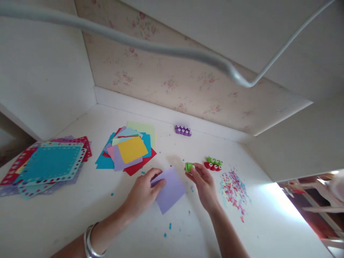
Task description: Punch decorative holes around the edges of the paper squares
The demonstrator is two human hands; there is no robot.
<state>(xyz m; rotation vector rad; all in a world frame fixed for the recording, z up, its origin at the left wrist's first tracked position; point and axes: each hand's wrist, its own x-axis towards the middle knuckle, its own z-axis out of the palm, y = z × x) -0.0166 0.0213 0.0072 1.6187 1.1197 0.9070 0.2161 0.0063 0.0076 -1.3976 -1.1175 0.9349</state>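
Observation:
My left hand (146, 190) pinches a plain light purple paper sheet (172, 195) by its left edge, thumb on top. The sheet is tilted, with one corner pointing towards me. Just beyond its upper right side, my right hand (204, 184) grips a small green craft punch (189, 167) between thumb and fingers. Punch and sheet look slightly apart. Right of that hand stand several green punches (216, 162) and red punches (212, 166) with eye-like knobs. Several purple punches (183, 130) sit in rows near the back wall.
A pile of plain coloured paper (133, 148) lies left of centre. Farther left is a stack of sheets with punched borders (53, 163). A heap of paper confetti (233, 190) is on the right. Loose blue bits dot the white tabletop (129, 233). A white cable (161, 48) hangs across the top.

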